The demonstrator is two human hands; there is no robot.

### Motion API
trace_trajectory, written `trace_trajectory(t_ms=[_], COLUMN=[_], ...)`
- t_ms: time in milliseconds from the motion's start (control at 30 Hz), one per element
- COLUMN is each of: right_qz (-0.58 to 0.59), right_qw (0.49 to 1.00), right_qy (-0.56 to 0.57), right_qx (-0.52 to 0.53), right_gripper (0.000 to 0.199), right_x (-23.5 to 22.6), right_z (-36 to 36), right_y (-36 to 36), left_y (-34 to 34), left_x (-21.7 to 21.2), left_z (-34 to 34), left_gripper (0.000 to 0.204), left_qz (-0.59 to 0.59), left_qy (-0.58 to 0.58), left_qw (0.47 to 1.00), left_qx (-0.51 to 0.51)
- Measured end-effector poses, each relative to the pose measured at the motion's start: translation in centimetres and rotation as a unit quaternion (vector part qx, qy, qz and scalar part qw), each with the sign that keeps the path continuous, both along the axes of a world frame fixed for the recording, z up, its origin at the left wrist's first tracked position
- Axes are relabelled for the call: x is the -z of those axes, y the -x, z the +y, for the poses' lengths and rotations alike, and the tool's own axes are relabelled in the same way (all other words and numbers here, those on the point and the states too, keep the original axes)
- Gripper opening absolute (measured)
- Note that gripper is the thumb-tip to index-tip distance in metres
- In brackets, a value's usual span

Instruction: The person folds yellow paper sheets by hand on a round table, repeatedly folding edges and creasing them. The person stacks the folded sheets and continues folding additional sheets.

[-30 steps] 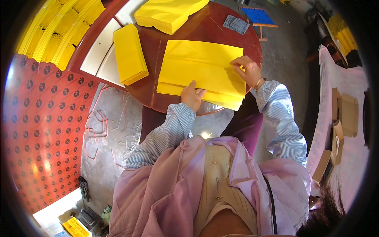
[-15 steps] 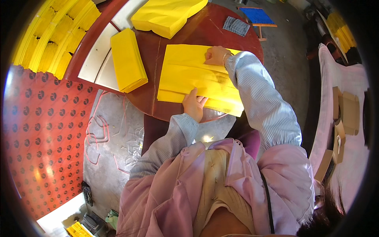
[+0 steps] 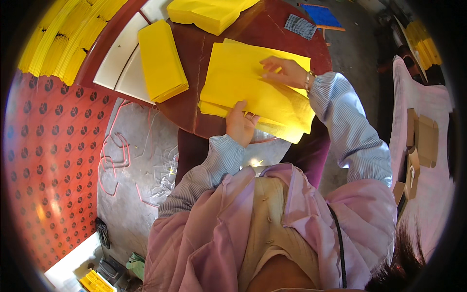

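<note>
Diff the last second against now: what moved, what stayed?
The right hand slid from the right edge of the yellow paper sheets leftward, toward the middle of the top sheet, lying flat on it. The left hand stayed pressing the near edge. Nothing was picked up or let go. The folded yellow stack and the round table are unchanged.

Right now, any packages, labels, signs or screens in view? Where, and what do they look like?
No labels, signs or screens that I can make out.
Brown cardboard boxes: far right, on a pink surface; small, flat, some open.
Yellow packets: bottom left, in a white tray; small, stacked.
Not packaging, just paper: yellow sheets under both hands on the round brown table; a yellow paper stack to their left.
</note>
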State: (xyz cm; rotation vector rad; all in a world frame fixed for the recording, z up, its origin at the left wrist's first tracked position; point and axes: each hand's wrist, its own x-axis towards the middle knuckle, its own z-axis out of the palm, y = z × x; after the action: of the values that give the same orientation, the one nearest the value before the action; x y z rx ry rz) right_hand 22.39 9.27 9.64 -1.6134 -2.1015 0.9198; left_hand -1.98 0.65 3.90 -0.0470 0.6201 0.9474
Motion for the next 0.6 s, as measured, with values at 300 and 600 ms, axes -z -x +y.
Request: trace_trajectory(t_ms=[300, 600], right_qz=[0.027, 0.241], right_qw=[0.966, 0.964], right_qy=[0.255, 0.107], right_qx=[-0.023, -0.041], right_gripper=[0.041, 0.048], right_x=[-2.9, -7.4], right_z=[-2.1, -5.2], right_y=[-0.1, 0.9], left_y=[0.2, 0.5], left_x=[1.1, -7.2], left_z=[1.9, 1.5], left_gripper=[0.039, 0.033], left_qz=[0.026, 0.144], left_qy=[-0.089, -0.213], left_qw=[0.996, 0.966], left_qx=[-0.007, -0.03])
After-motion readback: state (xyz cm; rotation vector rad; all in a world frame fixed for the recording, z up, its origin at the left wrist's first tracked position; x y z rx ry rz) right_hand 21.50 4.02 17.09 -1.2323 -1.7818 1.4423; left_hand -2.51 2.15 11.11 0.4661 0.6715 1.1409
